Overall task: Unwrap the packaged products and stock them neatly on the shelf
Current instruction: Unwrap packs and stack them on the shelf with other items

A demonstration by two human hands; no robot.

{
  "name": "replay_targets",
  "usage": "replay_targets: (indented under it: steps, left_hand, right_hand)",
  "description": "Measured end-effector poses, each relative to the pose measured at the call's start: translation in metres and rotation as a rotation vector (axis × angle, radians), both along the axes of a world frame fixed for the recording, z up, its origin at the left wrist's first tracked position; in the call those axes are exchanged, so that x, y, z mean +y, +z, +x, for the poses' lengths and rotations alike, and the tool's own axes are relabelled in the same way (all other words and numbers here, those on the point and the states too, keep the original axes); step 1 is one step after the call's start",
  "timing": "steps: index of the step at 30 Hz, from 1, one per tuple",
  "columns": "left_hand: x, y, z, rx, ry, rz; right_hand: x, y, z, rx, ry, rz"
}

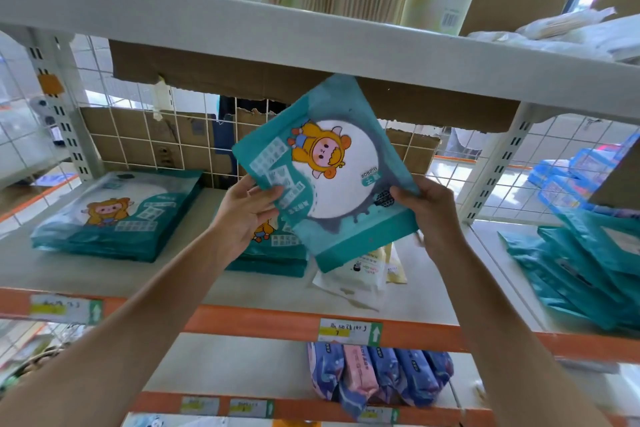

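I hold a flat teal mirror packet (pixel 329 170) with a cartoon figure, upside down and tilted, above the middle shelf (pixel 194 274). My left hand (pixel 247 215) pinches its left edge and my right hand (pixel 433 215) grips its right edge. A stack of the same teal packets (pixel 114 218) lies flat at the shelf's left. A second stack (pixel 273 253) lies right under the held packet, partly hidden by my left hand. More teal packets (pixel 585 274) lie heaped loosely at the far right.
White and yellow packets (pixel 367 270) lie on the shelf under the held packet. The upper shelf board (pixel 311 42) hangs close overhead with cardboard beneath it. A wire grid (pixel 145 135) backs the shelf. Blue and pink packs (pixel 377 374) stand on the shelf below.
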State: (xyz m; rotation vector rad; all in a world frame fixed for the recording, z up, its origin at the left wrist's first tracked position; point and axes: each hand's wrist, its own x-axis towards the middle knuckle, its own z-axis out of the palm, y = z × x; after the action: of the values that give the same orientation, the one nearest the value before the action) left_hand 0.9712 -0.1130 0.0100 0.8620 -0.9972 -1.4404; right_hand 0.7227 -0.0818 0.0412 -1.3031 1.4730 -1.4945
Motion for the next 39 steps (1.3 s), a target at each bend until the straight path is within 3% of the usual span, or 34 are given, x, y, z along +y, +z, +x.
replay_targets:
  steps: [3,5,7,10,12,14,16,18,23,27,31,34,39]
  left_hand:
    - [-0.002,0.007,0.009,0.023,0.183,0.041]
    - [-0.005,0.017,0.019,-0.120,0.429,-0.004]
    - [-0.002,0.029,0.027,-0.306,0.588,-0.184]
    - [0.011,0.056,0.030,-0.591,0.624,-0.516]
    - [0.019,0.076,0.027,-0.811,0.530,-0.756]
    - [0.022,0.091,0.021,-1.064,0.287,-0.877]
    - [0.019,0.096,0.013,-1.307,-0.070,-0.768]
    - [0.013,0.092,0.006,-1.397,-0.319,-0.655]
    - [0.008,0.075,0.006,-1.237,-0.419,-0.541]
    - [0.006,0.061,0.015,-1.094,-0.389,-0.467]
    - [0.001,0.046,0.035,-0.941,-0.243,-0.363]
    - [0.000,0.036,0.046,-0.722,-0.117,-0.247]
    - [-0.003,0.020,0.050,-0.445,0.063,-0.073]
  right_hand:
    - [0.002,0.020,-0.001,0.212,-0.002,-0.045]
    - [0.004,0.034,-0.003,0.349,0.032,-0.035]
    - [0.004,0.046,-0.005,0.475,0.077,-0.005]
    - [0.005,0.058,-0.004,0.602,0.169,0.052]
    - [0.005,0.063,0.000,0.665,0.245,0.087]
    - [0.003,0.065,0.006,0.729,0.321,0.124]
    - [0.002,0.065,0.012,0.760,0.389,0.134]
    - [0.001,0.063,0.017,0.735,0.448,0.115]
    - [0.000,0.056,0.022,0.632,0.485,0.081]
    - [-0.001,0.043,0.015,0.385,0.357,0.039]
    - [-0.002,0.027,-0.001,0.104,0.257,0.091]
    - [0.001,0.016,-0.008,0.056,0.200,0.078]
    - [0.006,-0.002,0.000,0.048,0.312,0.130]
